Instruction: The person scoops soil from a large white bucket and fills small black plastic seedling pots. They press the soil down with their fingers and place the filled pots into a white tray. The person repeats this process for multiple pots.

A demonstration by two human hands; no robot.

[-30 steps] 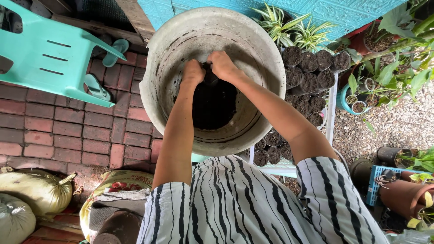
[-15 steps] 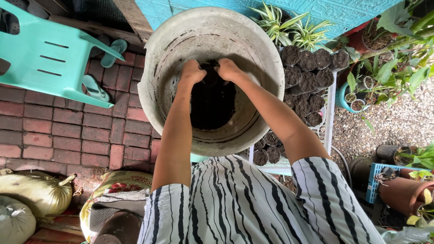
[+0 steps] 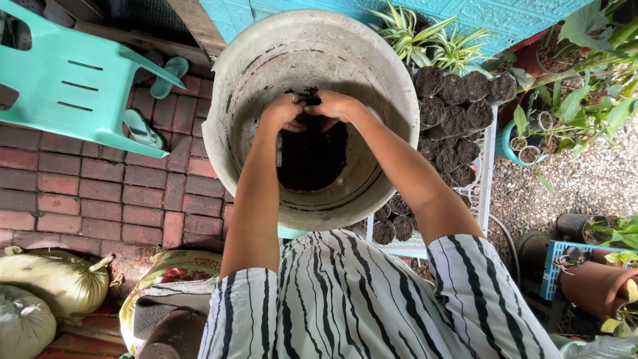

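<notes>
Head view, looking straight down: large grey basin point(image 3: 266, 80), round and soil-streaked, mouth up toward the camera, dark soil point(image 3: 312, 159) heaped at its bottom. Both bare hands inside the basin, over the far edge of that soil: left hand point(image 3: 282, 112) and right hand point(image 3: 334, 106) side by side, knuckles up, fingers curled and pressed around a small dark clump or bag of soil point(image 3: 308, 113) between them; exactly which, and which way its long axis runs, impossible to tell, most of it hidden under the fingers. Forearms reaching from a black-and-white striped shirt point(image 3: 345, 299) at the near rim of the basin.

Right of the basin: a white rack point(image 3: 485, 173) packed with small black nursery bags point(image 3: 458, 119), each filled with dark soil, mouths up, touching one another in rows. Beyond the rack, spiky striped-leaf plants point(image 3: 425, 40) against a turquoise wall. Farther right of the basin, potted green plants point(image 3: 585, 100) on gravel and a blue crate point(image 3: 565, 266).

Left of the basin: a mint-green plastic chair point(image 3: 73, 80) on red brick paving point(image 3: 100, 193), sandals point(image 3: 166, 70) beside it. Near left, below the basin: tied yellowish sacks point(image 3: 60, 279), full and lying on their sides.
</notes>
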